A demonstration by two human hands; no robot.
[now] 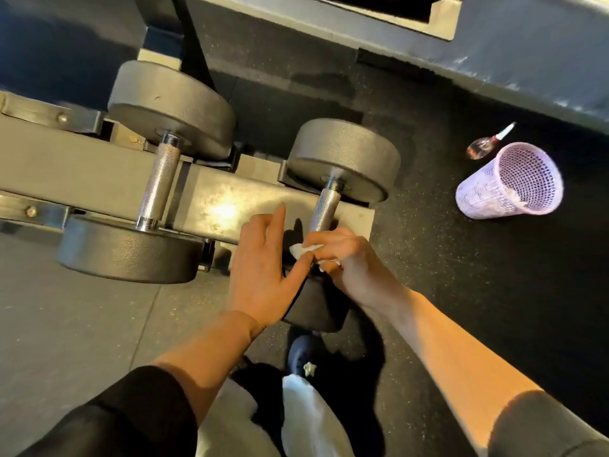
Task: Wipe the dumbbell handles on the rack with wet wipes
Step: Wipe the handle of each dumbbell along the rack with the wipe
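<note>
floor (428,275): dark speckled rubber | left hand (260,268) grip spread | right hand (346,258) grip pinching wipe (301,249)

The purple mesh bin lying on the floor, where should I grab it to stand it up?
Grab the purple mesh bin by its open rim, coming from the right. It lies tipped on its side on the dark rubber floor, mouth facing right, so the rim's upper edge is free for fingers to hook over. Mind the small glass bottle just behind it.

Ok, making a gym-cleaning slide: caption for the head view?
Right hand wipes the right dumbbell's handle with a wet wipe; open left hand steadies it.
</note>
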